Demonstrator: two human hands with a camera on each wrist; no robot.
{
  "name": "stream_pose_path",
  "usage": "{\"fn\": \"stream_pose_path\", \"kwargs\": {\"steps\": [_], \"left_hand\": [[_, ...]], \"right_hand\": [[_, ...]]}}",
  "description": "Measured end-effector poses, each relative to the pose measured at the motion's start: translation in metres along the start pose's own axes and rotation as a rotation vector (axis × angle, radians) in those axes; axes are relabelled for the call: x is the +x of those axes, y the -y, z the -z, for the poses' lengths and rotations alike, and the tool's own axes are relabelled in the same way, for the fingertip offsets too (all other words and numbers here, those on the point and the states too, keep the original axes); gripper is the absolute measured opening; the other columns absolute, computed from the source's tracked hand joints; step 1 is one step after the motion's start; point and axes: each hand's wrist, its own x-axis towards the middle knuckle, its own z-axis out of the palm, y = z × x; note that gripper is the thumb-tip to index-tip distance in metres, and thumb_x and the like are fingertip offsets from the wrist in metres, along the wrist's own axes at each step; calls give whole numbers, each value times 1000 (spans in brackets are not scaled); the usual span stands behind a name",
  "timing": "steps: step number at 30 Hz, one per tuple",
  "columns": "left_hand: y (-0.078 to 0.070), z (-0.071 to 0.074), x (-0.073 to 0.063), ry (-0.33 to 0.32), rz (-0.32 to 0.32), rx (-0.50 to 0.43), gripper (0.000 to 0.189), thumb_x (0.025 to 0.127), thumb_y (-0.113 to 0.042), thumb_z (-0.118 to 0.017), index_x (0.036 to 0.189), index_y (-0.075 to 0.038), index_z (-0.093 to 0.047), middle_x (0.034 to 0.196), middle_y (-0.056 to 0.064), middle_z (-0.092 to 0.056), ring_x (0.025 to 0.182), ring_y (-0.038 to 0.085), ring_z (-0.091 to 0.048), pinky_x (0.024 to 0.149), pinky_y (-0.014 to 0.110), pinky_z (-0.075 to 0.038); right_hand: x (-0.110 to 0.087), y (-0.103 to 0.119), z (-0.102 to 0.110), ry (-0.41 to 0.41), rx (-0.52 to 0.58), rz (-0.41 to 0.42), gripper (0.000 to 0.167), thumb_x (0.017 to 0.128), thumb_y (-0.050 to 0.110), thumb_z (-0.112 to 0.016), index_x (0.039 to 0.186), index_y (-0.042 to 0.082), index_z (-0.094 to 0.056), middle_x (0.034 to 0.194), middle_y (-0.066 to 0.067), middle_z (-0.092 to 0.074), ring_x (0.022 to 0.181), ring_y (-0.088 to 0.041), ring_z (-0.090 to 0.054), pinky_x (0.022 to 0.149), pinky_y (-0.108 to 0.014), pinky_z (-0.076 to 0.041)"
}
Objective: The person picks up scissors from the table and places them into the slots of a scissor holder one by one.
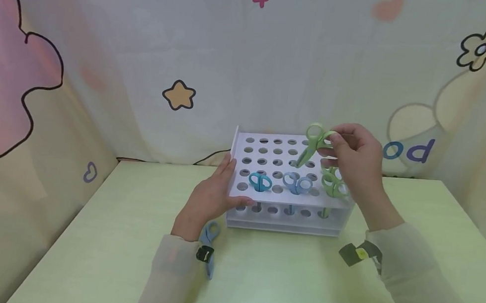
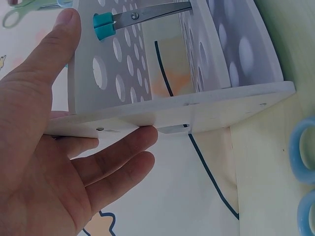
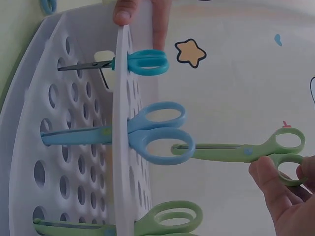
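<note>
My right hand [image 1: 359,157] pinches a pair of light green scissors [image 1: 313,140] by one handle loop, above the white rack [image 1: 282,199]. Their blades point down and to the left, over the rows of round holes. At the rack's left end, my left hand [image 1: 208,195] grips the corner, thumb at the front edge and fingers along the side panel [image 2: 216,105]. Teal scissors [image 3: 147,63], light blue scissors [image 3: 165,142] and another green pair [image 3: 194,216] stand handles-up in the front part of the rack, blades passing through the holes.
Another pair of blue scissors [image 1: 208,237] lies on the pale green table [image 1: 273,280], partly behind the left wrist. Behind the rack hangs a printed curtain [image 1: 217,58], and a dark cable [image 1: 211,155] runs along its foot.
</note>
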Motion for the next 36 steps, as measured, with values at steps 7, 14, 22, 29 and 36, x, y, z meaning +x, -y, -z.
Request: {"fn": "stream_pose_path", "kwargs": {"steps": [7,14,22,29,36], "left_hand": [[1,-2,0,-6,-3,6,116,79,-60,-79,163,-13,-16,169,2,-1,136,27,-46,92,39,-50],[1,-2,0,-9,-5,2,115,79,-59,-80,163,-12,-16,169,4,-3,134,28,-48,91,40,-50],[0,2,0,-2,-1,-6,115,80,-60,-79,163,-13,-16,169,3,-3,136,28,-47,94,40,-50],[1,1,1,-10,-1,-7,115,79,-60,-79,163,-14,-16,170,3,-3,135,28,-48,90,39,-51],[2,1,3,-4,1,-13,115,79,-61,-78,163,-14,-15,169,2,-2,134,27,-49,93,40,-49]], "right_hand": [[5,-15,-7,51,-55,-52,21,104,12,-58,119,-2,-60,112,-17,-67,83,-14,-73,69,-29,-58],[8,-21,-15,116,-198,-103,22,104,15,-59,119,-2,-60,117,-21,-66,86,-23,-73,67,-28,-58],[13,-23,-19,181,-336,-118,24,104,14,-58,121,-2,-63,118,-21,-68,94,-35,-72,68,-30,-58],[15,-22,-22,258,-487,-197,28,103,14,-59,126,-1,-65,124,-21,-64,85,-28,-70,68,-28,-55],[15,-20,-25,265,-579,-265,31,102,14,-59,129,0,-65,117,-19,-66,73,-23,-64,60,-28,-50]]}}
